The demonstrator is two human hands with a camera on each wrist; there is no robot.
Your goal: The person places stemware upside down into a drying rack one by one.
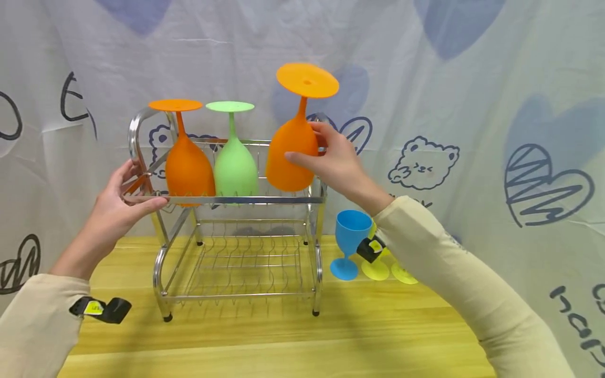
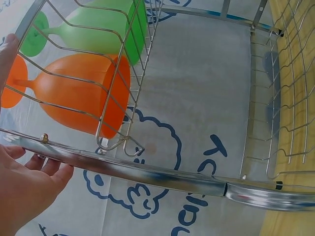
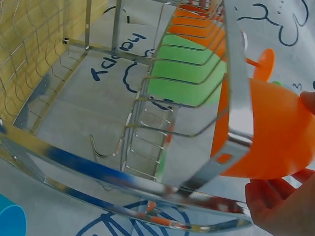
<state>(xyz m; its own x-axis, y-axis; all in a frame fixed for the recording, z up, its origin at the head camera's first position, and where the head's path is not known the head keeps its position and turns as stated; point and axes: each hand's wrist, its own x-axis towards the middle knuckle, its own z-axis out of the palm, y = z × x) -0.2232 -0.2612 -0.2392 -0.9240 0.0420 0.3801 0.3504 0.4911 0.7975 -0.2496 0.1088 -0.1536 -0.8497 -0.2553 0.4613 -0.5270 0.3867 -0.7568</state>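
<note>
My right hand grips the bowl of an orange goblet, which is upside down and tilted over the right part of the metal dish rack's upper tier. In the right wrist view, the held goblet is beside the rack's top rail, its far side hidden. My left hand holds the rack's upper left corner, thumb along the front rail and fingers at the side rail. A second orange goblet and a light green goblet stand upside down side by side in the upper tier.
Right of the rack, a blue goblet stands upright on the wooden table. Yellow goblets beside it are partly hidden by my right sleeve. The rack's lower wire tier sits below. A printed curtain hangs close behind.
</note>
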